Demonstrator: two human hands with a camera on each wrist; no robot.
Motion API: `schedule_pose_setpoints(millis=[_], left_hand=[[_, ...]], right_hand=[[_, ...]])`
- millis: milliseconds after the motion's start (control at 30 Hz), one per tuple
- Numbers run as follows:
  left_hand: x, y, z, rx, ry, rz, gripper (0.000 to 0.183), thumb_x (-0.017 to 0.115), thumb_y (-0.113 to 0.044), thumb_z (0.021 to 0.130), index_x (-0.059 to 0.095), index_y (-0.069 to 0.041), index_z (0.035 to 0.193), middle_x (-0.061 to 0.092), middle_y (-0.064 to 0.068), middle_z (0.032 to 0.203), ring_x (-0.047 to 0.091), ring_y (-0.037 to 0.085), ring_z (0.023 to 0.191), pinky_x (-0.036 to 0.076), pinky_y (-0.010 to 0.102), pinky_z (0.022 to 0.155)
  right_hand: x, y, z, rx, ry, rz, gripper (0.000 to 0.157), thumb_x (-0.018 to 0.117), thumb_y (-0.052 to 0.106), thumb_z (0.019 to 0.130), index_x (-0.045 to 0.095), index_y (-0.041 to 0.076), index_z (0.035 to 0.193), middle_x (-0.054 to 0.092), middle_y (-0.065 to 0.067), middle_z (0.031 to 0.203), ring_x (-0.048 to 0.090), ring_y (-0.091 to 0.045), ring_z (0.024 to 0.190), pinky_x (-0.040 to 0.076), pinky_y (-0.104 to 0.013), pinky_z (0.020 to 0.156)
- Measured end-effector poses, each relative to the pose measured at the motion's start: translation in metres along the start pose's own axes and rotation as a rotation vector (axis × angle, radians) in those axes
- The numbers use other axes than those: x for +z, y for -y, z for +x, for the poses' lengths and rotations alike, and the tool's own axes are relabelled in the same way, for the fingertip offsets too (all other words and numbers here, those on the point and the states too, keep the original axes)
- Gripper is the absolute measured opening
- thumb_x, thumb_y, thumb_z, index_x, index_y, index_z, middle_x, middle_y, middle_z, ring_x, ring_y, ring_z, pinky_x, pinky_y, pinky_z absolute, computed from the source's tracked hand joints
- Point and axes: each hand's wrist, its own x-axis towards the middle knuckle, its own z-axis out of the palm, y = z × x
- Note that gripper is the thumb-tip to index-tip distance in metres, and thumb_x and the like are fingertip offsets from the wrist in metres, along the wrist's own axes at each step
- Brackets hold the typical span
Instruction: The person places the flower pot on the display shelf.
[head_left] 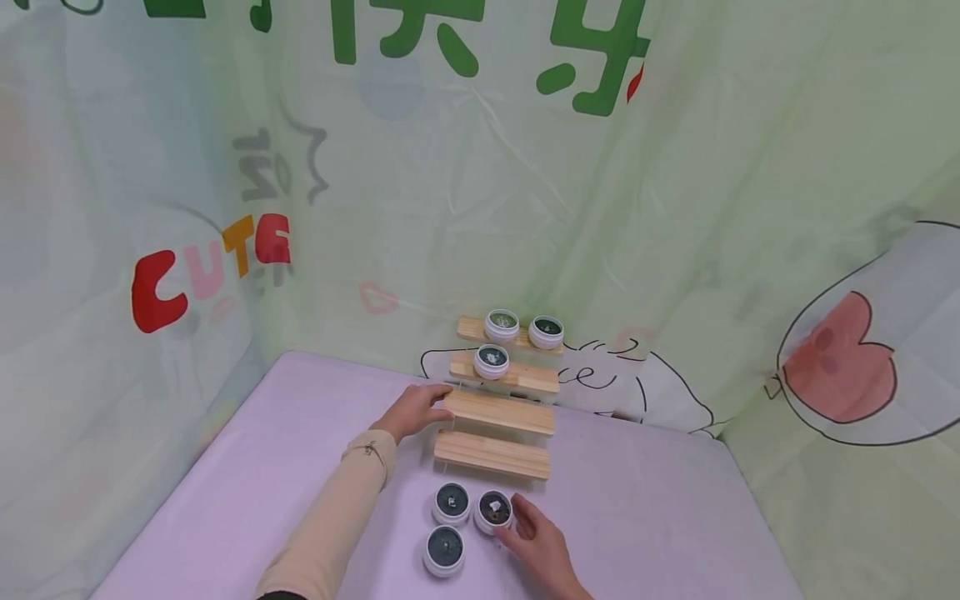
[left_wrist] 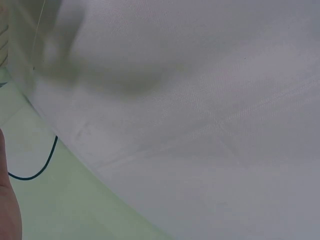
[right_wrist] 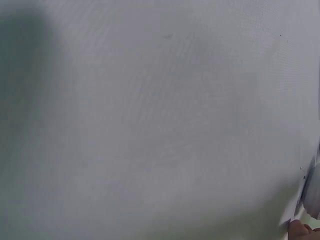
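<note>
In the head view a tiered stand (head_left: 491,454) of pale wooden steps rises at the table's far side. My left hand (head_left: 412,410) holds the left end of its second step from the bottom, thumb at the front edge and fingers at the back. On the table before the stand, my right hand (head_left: 542,546) has thumb and fingers around the right side of a small round white jar (head_left: 494,510) with dark contents and a whitish patch on top. Two similar jars, one behind (head_left: 452,502) and one in front (head_left: 444,550), stand to its left.
Two jars, one greenish (head_left: 502,325) and one dark (head_left: 547,331), sit on the top step. Another jar (head_left: 492,361) is on the step below, toward the left. Printed pale green cloth (head_left: 480,208) hangs behind the lilac table (head_left: 637,517).
</note>
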Motion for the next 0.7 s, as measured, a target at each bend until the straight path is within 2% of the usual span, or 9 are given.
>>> schedule_pose_setpoints(millis=[267, 567, 700], left_hand=[[0.002, 0.003, 0.002, -0.03, -0.002, -0.007, 0.058, 0.075, -0.022, 0.086, 0.055, 0.003, 0.135, 0.059, 0.016, 0.134, 0.058, 0.03, 0.122, 0.047, 0.04, 0.105], [0.002, 0.001, 0.0, -0.032, -0.01, -0.006, 0.057, 0.075, -0.021, 0.086, 0.055, 0.003, 0.135, 0.059, 0.016, 0.134, 0.058, 0.03, 0.122, 0.047, 0.04, 0.105], [0.006, 0.009, 0.005, -0.012, -0.009, 0.008, 0.058, 0.075, -0.022, 0.087, 0.055, 0.003, 0.135, 0.059, 0.016, 0.135, 0.058, 0.029, 0.122, 0.047, 0.039, 0.105]], right_hand=[[0.012, 0.0, 0.0, -0.061, -0.008, 0.089, 0.071, 0.082, 0.014, 0.079, 0.047, -0.015, 0.134, 0.05, -0.035, 0.134, 0.051, -0.043, 0.124, 0.051, -0.031, 0.097], [0.015, 0.009, -0.003, -0.037, -0.016, 0.075, 0.073, 0.081, 0.015, 0.08, 0.045, -0.015, 0.136, 0.049, -0.035, 0.135, 0.052, -0.041, 0.124, 0.05, -0.033, 0.097], [0.015, 0.006, -0.002, -0.024, -0.026, 0.082, 0.073, 0.082, 0.016, 0.079, 0.046, -0.013, 0.136, 0.051, -0.034, 0.134, 0.053, -0.04, 0.123, 0.052, -0.03, 0.095]])
